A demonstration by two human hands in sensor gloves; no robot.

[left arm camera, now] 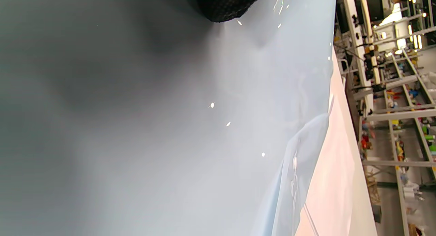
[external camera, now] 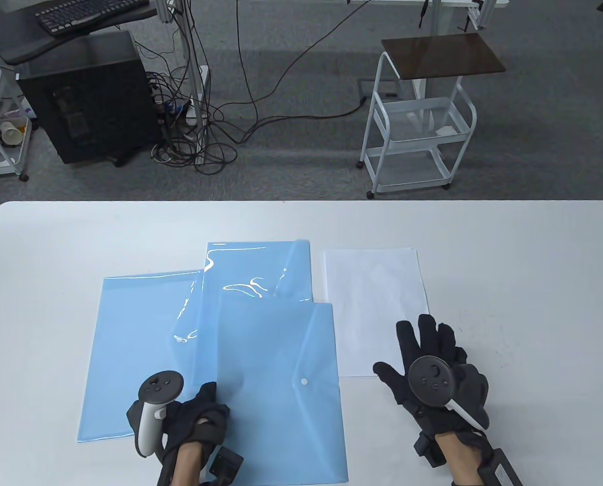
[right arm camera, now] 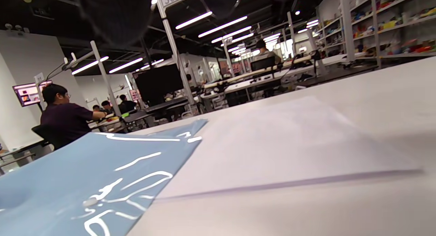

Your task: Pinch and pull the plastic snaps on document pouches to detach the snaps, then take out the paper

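Front pouch (external camera: 281, 385) snapped shut at snap (external camera: 304, 381), overlapping two pouches behind (external camera: 144, 344). Left hand (external camera: 200, 420) curled, pinning near-left edge, probably as anchor. Right hand (external camera: 428, 364) spread flat, empty, over corner of paper (external camera: 374, 298) on desk (external camera: 509, 263).

Three document pouches (external camera: 281, 374) overlap on the tabletop (external camera: 534, 253); the paper sheet (external camera: 374, 304) lies just right of them, the nearest pouch overlapping the two behind.
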